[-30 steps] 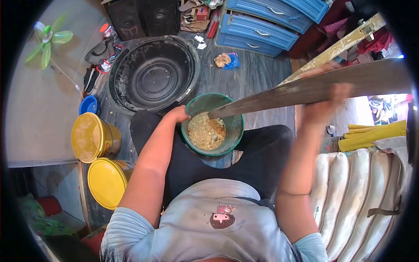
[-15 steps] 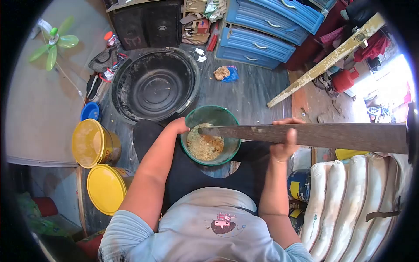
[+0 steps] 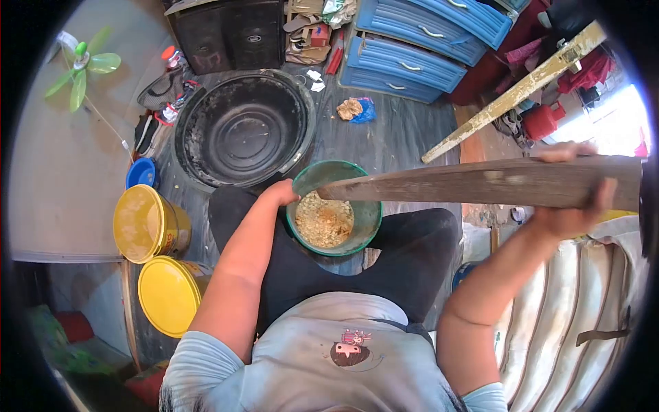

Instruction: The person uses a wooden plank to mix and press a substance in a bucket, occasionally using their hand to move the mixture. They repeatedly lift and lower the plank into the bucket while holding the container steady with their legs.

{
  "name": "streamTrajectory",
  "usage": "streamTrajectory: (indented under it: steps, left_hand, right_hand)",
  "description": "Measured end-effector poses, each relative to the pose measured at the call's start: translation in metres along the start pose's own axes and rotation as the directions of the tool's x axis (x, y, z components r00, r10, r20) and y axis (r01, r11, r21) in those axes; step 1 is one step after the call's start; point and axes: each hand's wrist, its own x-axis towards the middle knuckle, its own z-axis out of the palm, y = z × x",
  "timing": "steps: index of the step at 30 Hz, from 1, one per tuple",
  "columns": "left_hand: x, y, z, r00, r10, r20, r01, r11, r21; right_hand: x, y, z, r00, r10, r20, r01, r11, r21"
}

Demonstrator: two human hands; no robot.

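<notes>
A green bucket [image 3: 371, 230] stands between my legs, with pale, crumbly mash [image 3: 322, 223] in it and a browner patch near the middle. My left hand [image 3: 280, 193] grips the bucket's left rim, fingers closed over the edge. A long wooden plank [image 3: 473, 182] slants across from the right, its narrow end down inside the bucket at the mash. Wrapped around the plank's wide part is my right hand [image 3: 573, 199], thumb on the near side and fingers over the far side.
A large black basin [image 3: 171, 137] sits beyond my left knee. Yellow-lidded buckets [image 3: 168, 295] and a small blue bowl [image 3: 142, 173] stand at left. Blue drawers [image 3: 405, 65] are ahead, a leaning beam [image 3: 508, 96] and a white ribbed cushion [image 3: 556, 309] at right.
My right hand has slid outward and up along the plank toward its wide end. The plank now slopes more steeply into the bucket. My left hand stays on the rim.
</notes>
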Motion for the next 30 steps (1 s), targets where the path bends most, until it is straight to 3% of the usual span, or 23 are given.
streamTrajectory:
  steps: [2, 4, 5, 6, 7, 8, 10, 12, 14, 16, 19, 22, 24, 25, 26, 27, 28, 29, 30]
  left_hand:
    - [0.003, -0.003, 0.004, 1.000, 0.026, -0.009, -0.025, 0.997, 0.078]
    - [0.002, -0.002, 0.004, 1.000, -0.005, -0.022, 0.007, 0.996, 0.085]
    - [0.000, -0.001, 0.003, 0.999, -0.032, -0.032, 0.035, 0.995, 0.098]
    - [0.002, 0.000, 0.002, 0.999, -0.029, -0.039, 0.033, 0.994, 0.100]
    - [0.002, -0.002, 0.003, 0.999, -0.034, -0.032, 0.035, 0.999, 0.036]
    - [-0.002, -0.004, 0.005, 0.999, -0.036, -0.014, 0.036, 0.999, -0.022]
    - [-0.003, -0.002, 0.001, 0.999, -0.018, -0.033, 0.019, 1.000, 0.020]
    - [-0.003, 0.000, 0.004, 0.999, -0.003, -0.038, 0.005, 0.999, 0.051]
    - [-0.001, -0.001, 0.003, 0.998, -0.058, 0.005, 0.058, 0.998, 0.023]
    - [0.006, -0.004, 0.004, 0.997, -0.031, -0.065, 0.035, 0.998, 0.057]
    - [0.002, -0.012, 0.008, 1.000, -0.029, -0.008, 0.028, 0.999, -0.031]
    - [0.008, -0.013, 0.010, 0.999, -0.006, -0.053, 0.009, 0.998, 0.060]
    - [0.009, -0.014, 0.009, 1.000, -0.003, -0.030, 0.004, 0.999, 0.054]
    - [0.009, -0.014, 0.008, 1.000, -0.021, -0.007, 0.021, 1.000, 0.023]
    - [0.009, -0.013, 0.007, 0.999, -0.039, 0.012, 0.039, 0.999, -0.010]
    - [0.006, -0.010, 0.006, 1.000, -0.025, -0.007, 0.025, 1.000, 0.012]
    - [0.005, -0.010, 0.007, 1.000, -0.026, -0.006, 0.026, 1.000, 0.012]
    - [0.005, -0.010, 0.007, 1.000, -0.024, -0.010, 0.024, 1.000, 0.020]
    - [0.005, -0.010, 0.007, 1.000, -0.023, -0.018, 0.024, 0.999, 0.026]
  right_hand:
    - [-0.038, 0.074, 0.015, 0.979, 0.014, -0.204, -0.023, 0.999, -0.046]
    - [-0.099, 0.178, 0.006, 0.983, 0.056, -0.177, -0.087, 0.981, -0.172]
    - [-0.126, 0.213, 0.006, 0.921, 0.304, -0.243, -0.313, 0.950, 0.002]
    - [-0.132, 0.220, 0.016, 0.913, 0.212, -0.350, -0.260, 0.961, -0.097]
    - [-0.134, 0.219, 0.021, 0.870, 0.284, -0.404, -0.325, 0.945, -0.035]
    - [-0.137, 0.211, 0.025, 0.865, 0.287, -0.411, -0.327, 0.945, -0.029]
    - [-0.128, 0.195, 0.028, 0.924, 0.128, -0.361, -0.195, 0.969, -0.155]
    - [-0.111, 0.175, 0.021, 0.926, -0.055, -0.374, 0.042, 0.998, -0.042]
    - [-0.094, 0.134, 0.023, 0.884, -0.049, -0.464, 0.014, 0.997, -0.079]
    - [-0.093, 0.100, 0.021, 0.904, -0.032, -0.426, 0.011, 0.999, -0.052]
    - [-0.058, 0.028, 0.017, 0.952, -0.154, -0.266, 0.112, 0.980, -0.165]
    - [0.005, -0.065, -0.014, 0.964, -0.234, -0.123, 0.175, 0.914, -0.366]
    - [0.036, -0.108, 0.058, 0.910, -0.202, -0.363, 0.137, 0.971, -0.197]
    - [0.050, -0.115, 0.041, 0.909, -0.200, -0.365, 0.133, 0.971, -0.200]
    - [0.070, -0.124, 0.008, 0.978, -0.197, -0.066, 0.175, 0.952, -0.252]
    - [0.081, -0.121, 0.000, 0.957, -0.163, 0.238, 0.229, 0.931, -0.286]
    - [0.085, -0.113, -0.010, 0.923, -0.114, 0.368, 0.210, 0.950, -0.230]
    - [0.073, -0.097, -0.002, 0.981, -0.142, 0.133, 0.193, 0.806, -0.560]
    - [0.057, -0.073, 0.008, 0.966, -0.244, -0.086, 0.074, 0.579, -0.812]
